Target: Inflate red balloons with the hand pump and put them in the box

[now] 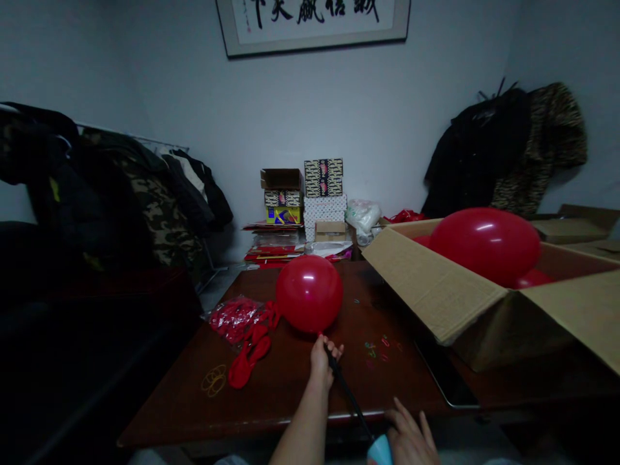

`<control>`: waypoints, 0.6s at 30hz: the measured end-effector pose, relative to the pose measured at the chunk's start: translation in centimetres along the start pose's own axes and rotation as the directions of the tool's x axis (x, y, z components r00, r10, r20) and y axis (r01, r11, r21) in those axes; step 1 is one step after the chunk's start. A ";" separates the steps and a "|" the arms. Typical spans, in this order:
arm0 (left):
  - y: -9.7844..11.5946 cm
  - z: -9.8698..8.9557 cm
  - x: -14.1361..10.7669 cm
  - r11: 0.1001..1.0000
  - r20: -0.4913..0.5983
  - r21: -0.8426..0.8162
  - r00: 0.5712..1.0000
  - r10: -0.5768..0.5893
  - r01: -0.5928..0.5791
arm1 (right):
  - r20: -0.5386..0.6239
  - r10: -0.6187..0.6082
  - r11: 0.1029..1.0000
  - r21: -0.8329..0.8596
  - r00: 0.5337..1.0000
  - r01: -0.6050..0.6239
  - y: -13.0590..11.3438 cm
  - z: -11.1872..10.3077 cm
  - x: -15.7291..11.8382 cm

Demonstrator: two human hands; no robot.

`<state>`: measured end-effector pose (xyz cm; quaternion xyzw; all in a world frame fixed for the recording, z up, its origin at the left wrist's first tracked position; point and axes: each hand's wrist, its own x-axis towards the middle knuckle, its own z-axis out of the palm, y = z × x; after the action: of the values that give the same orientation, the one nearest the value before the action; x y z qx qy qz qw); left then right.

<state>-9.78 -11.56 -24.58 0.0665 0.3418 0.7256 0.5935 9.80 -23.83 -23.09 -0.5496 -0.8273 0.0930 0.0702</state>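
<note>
Head view: a round, glossy red balloon (309, 294) is held at its 6 o'clock neck over the dark brown wooden desk (285, 397), and the left hand (325, 355) has its grip closed there around a thin black tube (349, 395) too. A light-blue plastic piece (381, 451) is seen down the tube at 5 o'clock. Whether it's gripped by the right hand (411, 436), fingers spread, can't be told. Limp red balloons (248, 363) are scattered at 8 o'clock; a big brown cardboard box (436, 284) is parked at 3.

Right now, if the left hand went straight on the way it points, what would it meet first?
Most likely the inflated red balloon: it sits just beyond the left hand, which is at its neck, though one view leaves depth uncertain.
</note>
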 end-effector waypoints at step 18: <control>1.1 0.5 -1.0 0.999 0.046 0.031 0.999 0.023 -0.025 | -0.117 0.001 0.994 0.109 0.993 0.011 -6.2 -2.4 8.5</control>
<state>-10.13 -12.38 -23.29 0.0965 0.3388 0.7255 0.5913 1.47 -18.16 -19.20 -0.5474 -0.8168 0.1055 0.1489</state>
